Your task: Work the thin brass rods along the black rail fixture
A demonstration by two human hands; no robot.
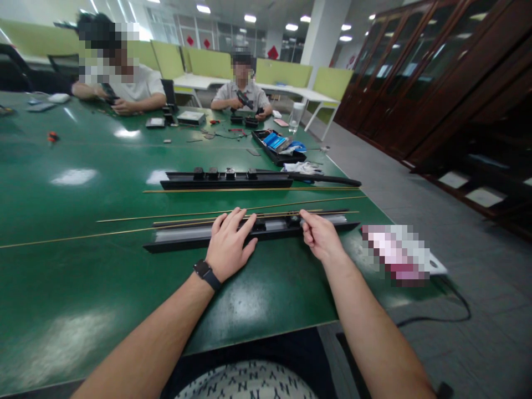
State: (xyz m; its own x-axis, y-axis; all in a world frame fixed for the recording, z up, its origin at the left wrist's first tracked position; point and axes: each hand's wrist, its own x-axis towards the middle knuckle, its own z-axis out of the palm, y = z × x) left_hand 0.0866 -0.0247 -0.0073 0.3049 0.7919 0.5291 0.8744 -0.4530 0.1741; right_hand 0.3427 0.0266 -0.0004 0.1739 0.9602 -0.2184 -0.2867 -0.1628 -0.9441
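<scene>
A long black rail with a pale inner channel lies across the green table in front of me. My left hand, wearing a dark watch, rests over the rail with its fingers spread. My right hand is closed in a pinch at the rail's right half, beside a small black block seated in the channel. What its fingertips grip is hidden. Thin brass-coloured rods lie along and behind the rail, and some pass under or beside my left fingers; I cannot tell which.
Behind lies a second black rail with several black blocks, near a black hose-like strip and gloves. A black tray holds blue items. Two people work across the table. A blurred pink-and-white object lies at right.
</scene>
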